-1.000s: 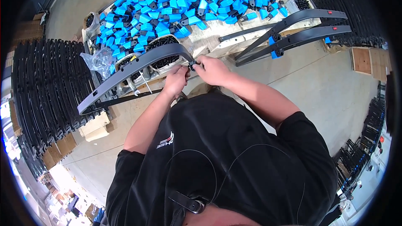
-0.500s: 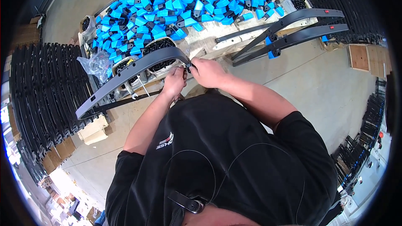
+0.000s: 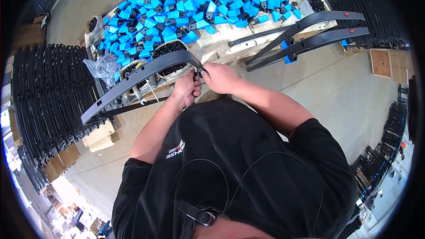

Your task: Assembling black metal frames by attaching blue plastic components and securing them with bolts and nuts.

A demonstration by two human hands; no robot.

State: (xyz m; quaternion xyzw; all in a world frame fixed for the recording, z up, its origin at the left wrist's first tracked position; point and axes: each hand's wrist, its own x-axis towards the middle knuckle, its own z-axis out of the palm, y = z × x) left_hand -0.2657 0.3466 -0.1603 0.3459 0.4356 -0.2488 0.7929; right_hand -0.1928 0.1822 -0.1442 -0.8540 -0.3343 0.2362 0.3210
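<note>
A long curved dark-grey bar [image 3: 146, 71] arches from the left over the bench's near edge, its near end bending down to my hands. My right hand [image 3: 218, 77] is closed round that end, thumb and fingers pressed on it. Just left of it and slightly lower, my left hand [image 3: 187, 88] is curled in a fist under the bar's end. What its fingers hold, if anything, is hidden. Under the arch lie a metal wrench [image 3: 152, 90] and a bag of small black parts [image 3: 171, 70].
Blue-and-black plastic pieces [image 3: 177, 11] are heaped across the bench. Two assembled curved frames [image 3: 318, 40] lean over its right edge. Black bars stand in a stack [image 3: 51, 102] at left. A clear plastic bag [image 3: 104, 70] lies by the bar, and a wooden box [image 3: 389, 64] stands far right.
My left hand has turned and shifted slightly to the right, its curled fingers now showing more. My right hand and the curved bar stay almost where they were.
</note>
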